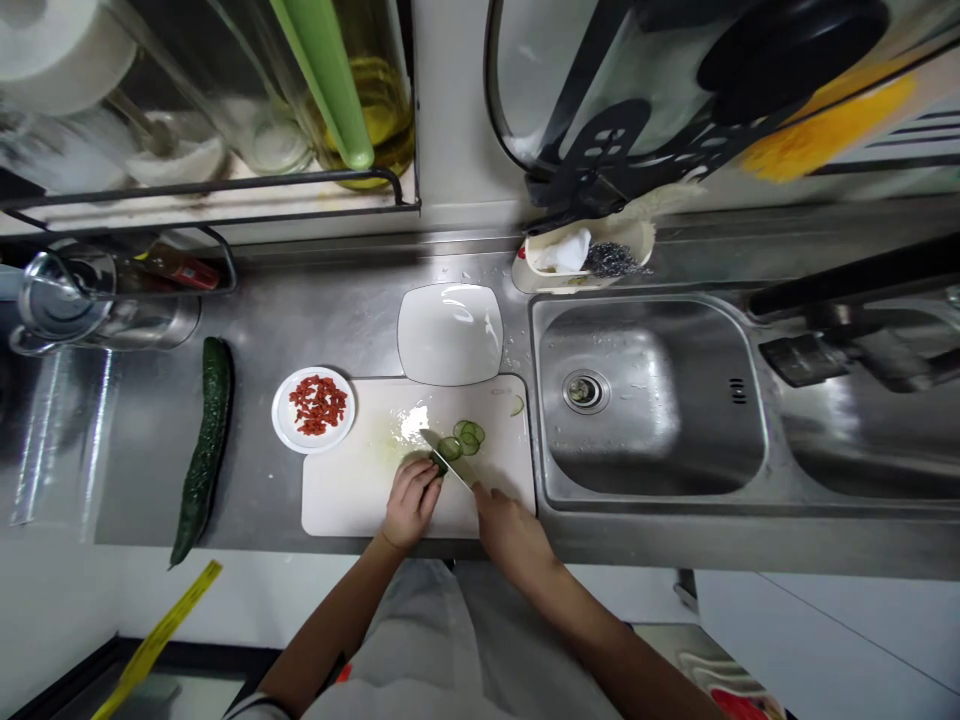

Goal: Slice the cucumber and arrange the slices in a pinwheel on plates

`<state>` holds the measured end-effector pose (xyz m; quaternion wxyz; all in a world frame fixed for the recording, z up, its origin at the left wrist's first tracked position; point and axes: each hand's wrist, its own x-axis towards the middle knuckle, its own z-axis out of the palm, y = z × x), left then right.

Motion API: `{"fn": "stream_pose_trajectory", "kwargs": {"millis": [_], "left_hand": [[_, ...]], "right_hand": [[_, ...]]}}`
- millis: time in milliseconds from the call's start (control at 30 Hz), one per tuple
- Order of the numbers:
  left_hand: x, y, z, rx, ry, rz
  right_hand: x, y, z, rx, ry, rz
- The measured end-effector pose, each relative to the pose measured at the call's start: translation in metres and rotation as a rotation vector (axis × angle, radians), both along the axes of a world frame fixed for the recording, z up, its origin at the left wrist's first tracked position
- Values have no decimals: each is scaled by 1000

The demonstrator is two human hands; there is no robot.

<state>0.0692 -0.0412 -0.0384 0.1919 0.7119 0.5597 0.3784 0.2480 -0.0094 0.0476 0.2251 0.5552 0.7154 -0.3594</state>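
Note:
On a white cutting board (352,490) my left hand (410,500) presses down on a short piece of cucumber (439,464), fingers curled over it. My right hand (510,525) is closed on the handle of a knife (448,455), whose blade lies across the cucumber's end. Several thin cucumber slices (466,438) lie just beyond the blade, and one stray slice (517,405) sits near the board's far right corner.
A small white plate of red goji berries (315,408) and a whole dark cucumber (204,448) lie to the left. An empty white square dish (450,333) sits behind the board. A steel sink (645,400) lies right, a rack with bottles behind.

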Motion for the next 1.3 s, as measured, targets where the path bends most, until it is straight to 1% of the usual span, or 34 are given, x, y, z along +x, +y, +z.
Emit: {"fn": "stream_pose_trajectory", "kwargs": {"millis": [100,200,333,467,700,1067,1300], "left_hand": [[0,0,1,1,-3,3],[0,1,2,-1,-6,9],[1,2,3,1,-9,12],[0,2,3,16,-15,9],[0,2,4,1,-12,-3],[0,3,5,1,-15,-4],[0,3,4,5,-17,-9]], "right_hand": [[6,1,4,13,-40,2],[9,0,14,21,-71,24],[10,-8,29,30,-65,78],[11,-16,38,1,-72,87],[16,-20,43,-39,-57,76],[16,-19,52,-83,-77,60],[15,-17,52,-99,-61,52]]}}
